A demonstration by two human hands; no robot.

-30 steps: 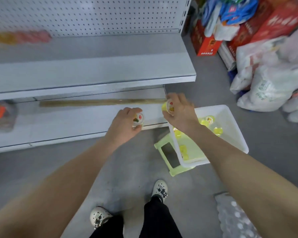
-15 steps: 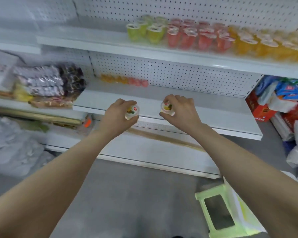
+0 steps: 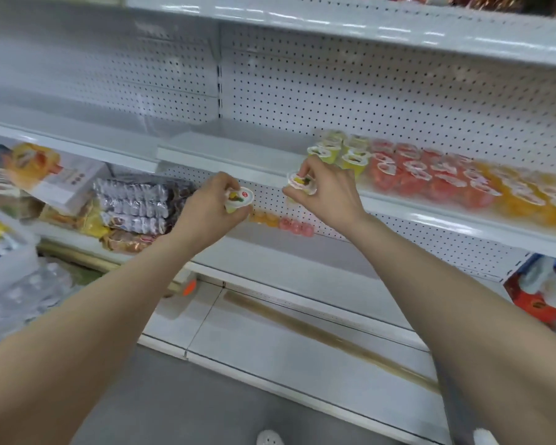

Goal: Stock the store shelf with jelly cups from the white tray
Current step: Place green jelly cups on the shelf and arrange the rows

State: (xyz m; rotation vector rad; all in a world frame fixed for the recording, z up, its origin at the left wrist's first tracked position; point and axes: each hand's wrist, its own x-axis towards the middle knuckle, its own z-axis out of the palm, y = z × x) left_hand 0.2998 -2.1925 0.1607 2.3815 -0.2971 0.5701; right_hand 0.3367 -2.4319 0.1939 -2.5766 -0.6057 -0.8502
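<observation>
While both cups hang short of the shelf's front edge, the step in hand reads as placement, not pickup. Left hand (image 3: pixel 206 205) grips the left jelly cup (image 3: pixel 239 199) round its wall, fingers curled, foil lid up and tipped a little toward the camera. Right hand (image 3: pixel 329 195) pinches the right jelly cup (image 3: pixel 301 183) near the rim with thumb and fingertips, lid up as well.

Landmark: green jelly cups (image 3: pixel 342 152) standing on the middle shelf (image 3: pixel 238 155).
- Right jelly cup: just left of and in front of the green jelly cups, near the shelf edge.
- Left jelly cup: well to their left and lower, below the shelf edge.
- Red jelly cups (image 3: pixel 411 175): right of the green ones; orange jelly cups (image 3: pixel 527 200) further right again.
- White shelf surface shows to their left.
- White tray: not in view.

Judgement on method: both held cups look pale yellow-green, so they likely belong with the green block, on its left side. Set the right one first, being nearest: lift it over the front edge, lower it upright, and release only once the base sits flat. Then bring the left one up beside it. Risk: knuckles brushing the front green cups and toppling them. Blur hides the exact gaps.
</observation>
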